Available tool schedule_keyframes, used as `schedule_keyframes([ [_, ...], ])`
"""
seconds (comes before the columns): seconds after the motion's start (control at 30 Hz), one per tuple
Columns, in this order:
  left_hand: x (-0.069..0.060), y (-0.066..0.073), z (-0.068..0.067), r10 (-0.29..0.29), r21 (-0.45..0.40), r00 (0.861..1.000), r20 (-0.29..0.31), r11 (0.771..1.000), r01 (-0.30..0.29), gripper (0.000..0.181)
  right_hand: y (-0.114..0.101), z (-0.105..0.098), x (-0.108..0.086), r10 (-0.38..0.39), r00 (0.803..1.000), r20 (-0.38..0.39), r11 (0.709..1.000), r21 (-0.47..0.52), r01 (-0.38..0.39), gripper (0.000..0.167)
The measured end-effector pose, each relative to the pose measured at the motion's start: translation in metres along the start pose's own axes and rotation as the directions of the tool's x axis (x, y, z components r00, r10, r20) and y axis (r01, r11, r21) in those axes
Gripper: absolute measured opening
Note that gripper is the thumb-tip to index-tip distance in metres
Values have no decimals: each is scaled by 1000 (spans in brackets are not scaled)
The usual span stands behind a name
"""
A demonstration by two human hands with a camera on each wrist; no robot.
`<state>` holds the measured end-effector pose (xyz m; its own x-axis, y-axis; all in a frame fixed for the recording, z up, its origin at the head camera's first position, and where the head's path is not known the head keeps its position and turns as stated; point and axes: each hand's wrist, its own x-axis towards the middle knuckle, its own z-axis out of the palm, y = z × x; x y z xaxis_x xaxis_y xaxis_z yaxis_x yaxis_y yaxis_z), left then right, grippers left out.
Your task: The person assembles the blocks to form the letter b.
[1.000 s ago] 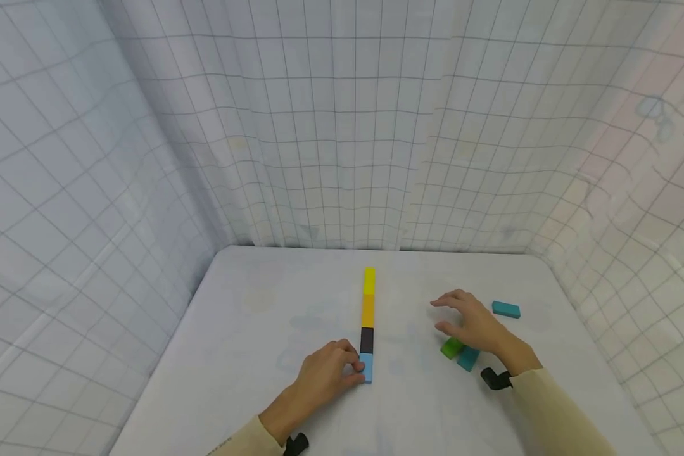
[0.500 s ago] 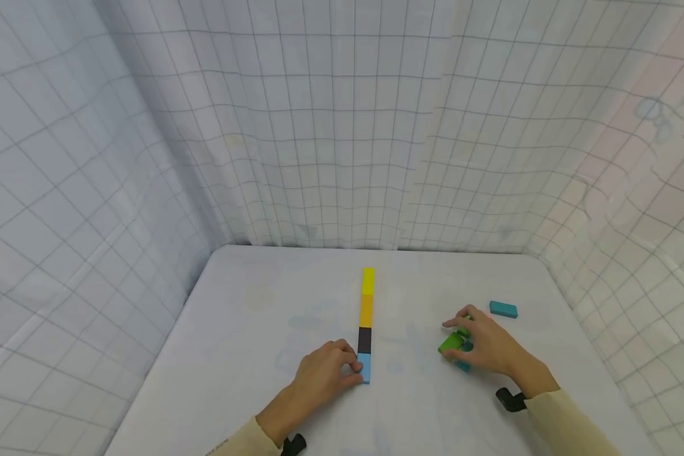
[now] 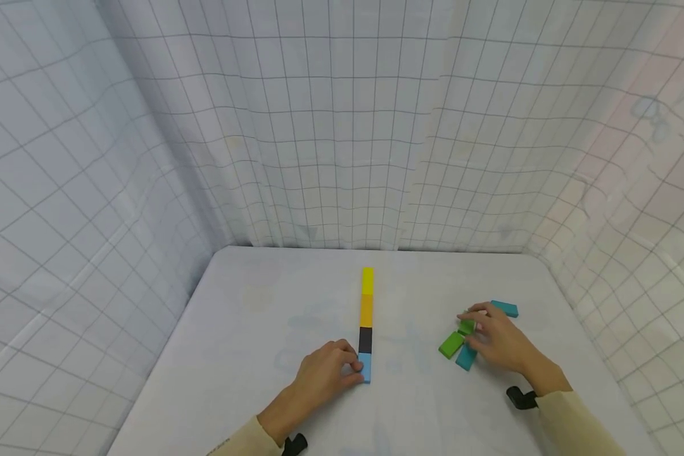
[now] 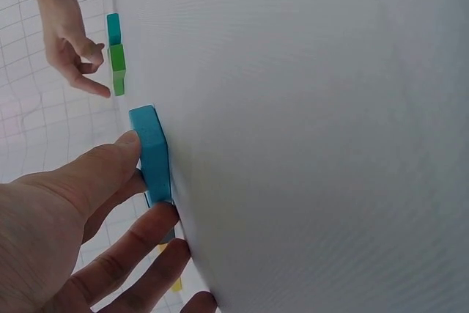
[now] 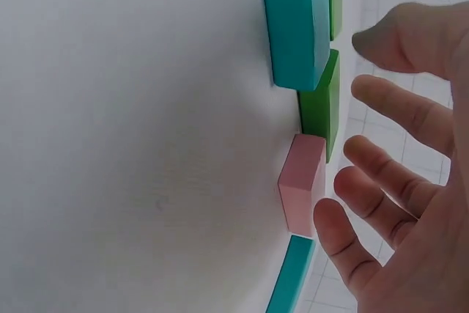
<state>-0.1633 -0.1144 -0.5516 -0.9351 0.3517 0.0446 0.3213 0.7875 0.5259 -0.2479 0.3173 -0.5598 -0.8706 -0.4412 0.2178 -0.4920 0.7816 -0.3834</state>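
A straight row of blocks runs away from me in the head view: light blue (image 3: 365, 368), black (image 3: 365, 340), orange (image 3: 367, 310), yellow (image 3: 367, 280). My left hand (image 3: 325, 375) pinches the light blue block at the row's near end, thumb and fingertips at its edges. Over a loose cluster on the right hovers my right hand (image 3: 500, 341), fingers spread and holding nothing. Under and beside it lie two green blocks (image 3: 451, 345), a teal block (image 3: 466, 358) and a pink block (image 5: 302, 185). The hand mostly hides the pink one in the head view.
Another teal block (image 3: 507, 309) lies behind the right hand. A white-covered table (image 3: 262, 304) bears everything, with grid-patterned curtains (image 3: 330, 158) along its back and sides.
My right hand first came toward me over the green and teal blocks, then shifted right, uncovering more of them. The left hand has stayed at the light blue block.
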Motion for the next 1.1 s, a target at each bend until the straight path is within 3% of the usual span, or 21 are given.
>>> schedule_keyframes([
  [0.4,3,-2,-1,-8,13,1000,14,1000,8,15,14,5,7,-118,989,-88,993,-24,117,43],
  [0.63,3,-4,2,-5,22,1000,19,1000,5,14,12,2,9,-75,997,-12,997,-7,75,41],
  [0.93,2,-4,2,-18,21,1000,20,1000,18,13,19,3,10,-127,992,8,992,-9,127,40],
  [1.1,4,-5,2,-2,19,1000,12,1000,1,13,21,-2,13,-56,996,63,998,27,54,39],
])
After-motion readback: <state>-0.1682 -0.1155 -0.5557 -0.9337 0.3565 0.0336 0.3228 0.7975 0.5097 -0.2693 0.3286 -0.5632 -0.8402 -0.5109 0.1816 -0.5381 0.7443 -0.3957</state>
